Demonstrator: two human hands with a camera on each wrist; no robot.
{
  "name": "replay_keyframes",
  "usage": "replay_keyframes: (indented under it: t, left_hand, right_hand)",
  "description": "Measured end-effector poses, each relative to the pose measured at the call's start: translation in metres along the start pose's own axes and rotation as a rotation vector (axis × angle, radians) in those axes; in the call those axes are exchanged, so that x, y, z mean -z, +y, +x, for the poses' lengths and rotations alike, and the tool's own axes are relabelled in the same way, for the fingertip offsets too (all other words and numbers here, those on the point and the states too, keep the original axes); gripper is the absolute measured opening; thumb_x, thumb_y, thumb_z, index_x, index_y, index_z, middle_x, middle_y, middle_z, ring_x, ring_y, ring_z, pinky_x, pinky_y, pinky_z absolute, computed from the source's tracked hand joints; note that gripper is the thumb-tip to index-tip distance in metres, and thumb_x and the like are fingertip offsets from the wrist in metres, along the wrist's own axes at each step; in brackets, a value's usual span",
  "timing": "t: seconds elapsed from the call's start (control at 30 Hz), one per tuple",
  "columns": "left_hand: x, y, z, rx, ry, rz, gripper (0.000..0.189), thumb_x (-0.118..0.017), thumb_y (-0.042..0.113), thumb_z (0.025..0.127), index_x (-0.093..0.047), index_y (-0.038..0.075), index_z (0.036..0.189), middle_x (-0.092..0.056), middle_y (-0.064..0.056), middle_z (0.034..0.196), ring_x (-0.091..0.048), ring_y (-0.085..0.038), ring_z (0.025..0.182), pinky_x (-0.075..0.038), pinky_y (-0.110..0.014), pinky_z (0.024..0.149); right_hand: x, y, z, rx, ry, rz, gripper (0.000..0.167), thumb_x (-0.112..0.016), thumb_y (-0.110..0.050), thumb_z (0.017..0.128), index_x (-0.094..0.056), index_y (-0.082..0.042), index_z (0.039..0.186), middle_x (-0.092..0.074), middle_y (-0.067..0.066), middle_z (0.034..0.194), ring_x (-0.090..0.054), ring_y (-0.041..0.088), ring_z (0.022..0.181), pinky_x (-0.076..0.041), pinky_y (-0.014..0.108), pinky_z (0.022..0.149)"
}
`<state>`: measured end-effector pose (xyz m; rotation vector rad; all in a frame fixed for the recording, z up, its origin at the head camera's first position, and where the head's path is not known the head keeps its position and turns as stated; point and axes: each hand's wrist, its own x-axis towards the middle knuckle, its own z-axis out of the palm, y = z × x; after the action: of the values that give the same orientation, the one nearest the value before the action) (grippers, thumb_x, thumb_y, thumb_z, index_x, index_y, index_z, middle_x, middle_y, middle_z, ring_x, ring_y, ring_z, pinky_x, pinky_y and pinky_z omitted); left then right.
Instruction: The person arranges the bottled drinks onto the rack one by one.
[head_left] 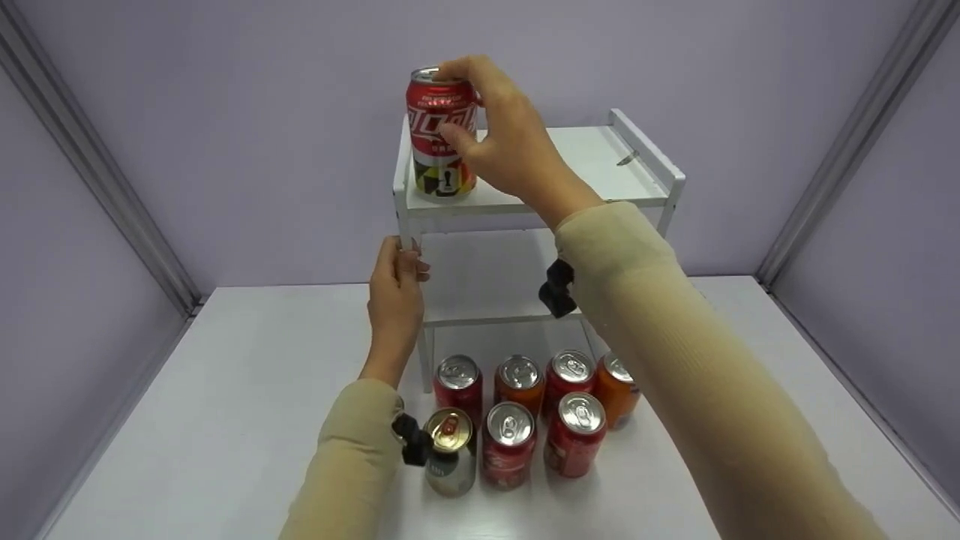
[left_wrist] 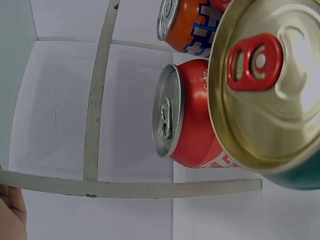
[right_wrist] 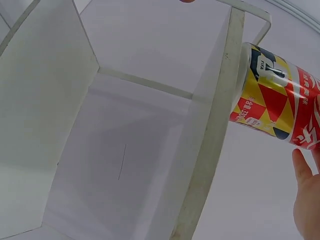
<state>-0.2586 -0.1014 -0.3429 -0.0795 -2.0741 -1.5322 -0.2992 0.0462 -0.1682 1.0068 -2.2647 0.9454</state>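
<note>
My right hand (head_left: 510,127) grips a red soda can (head_left: 442,139) from above and the right, fingers over its rim and thumb on its front. The can stands upright at the left front of the white shelf rack's (head_left: 585,161) top tier. In the right wrist view, the can's (right_wrist: 272,92) yellow, red and black patterned base is right at the shelf edge (right_wrist: 212,125), and part of my right hand (right_wrist: 307,205) shows beside it. Lower down, my left hand (head_left: 397,289) holds the rack's left front post (left_wrist: 135,190), fingers curled round it.
Several cans stand at the rack's foot: a gold-topped can (head_left: 450,461) at front left, red cans (head_left: 508,457) beside it, and orange cans (head_left: 619,397) behind. The middle shelf (head_left: 487,274) lies below the top tier. Light walls (head_left: 300,150) enclose the white table (head_left: 247,390).
</note>
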Motion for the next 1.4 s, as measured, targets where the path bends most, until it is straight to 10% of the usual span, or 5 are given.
replay_keyframes:
  t: [0.43,1.4]
  left_hand:
    - [-0.003,-0.001,0.001,0.009,0.0,0.011,0.024,-0.037,0.024,0.109,-0.053,0.006,0.112,-0.063,-0.01,0.097,-0.065,-0.028,0.097,-0.051,-0.043,0.084]
    - [-0.008,-0.003,-0.001,-0.009,0.04,-0.016,0.026,-0.039,0.029,0.107,-0.056,0.009,0.113,-0.065,-0.01,0.097,-0.066,-0.025,0.094,-0.052,-0.04,0.083]
  right_hand:
    - [-0.003,-0.002,-0.002,0.056,0.022,-0.267,0.05,-0.071,-0.028,0.093,-0.052,-0.019,0.139,-0.052,-0.005,0.136,-0.045,0.009,0.129,-0.034,0.021,0.105]
    - [-0.005,0.01,-0.015,0.176,0.042,-0.359,0.063,-0.058,-0.03,0.101,-0.031,-0.011,0.155,-0.029,0.003,0.16,-0.025,0.016,0.146,-0.019,0.029,0.117]
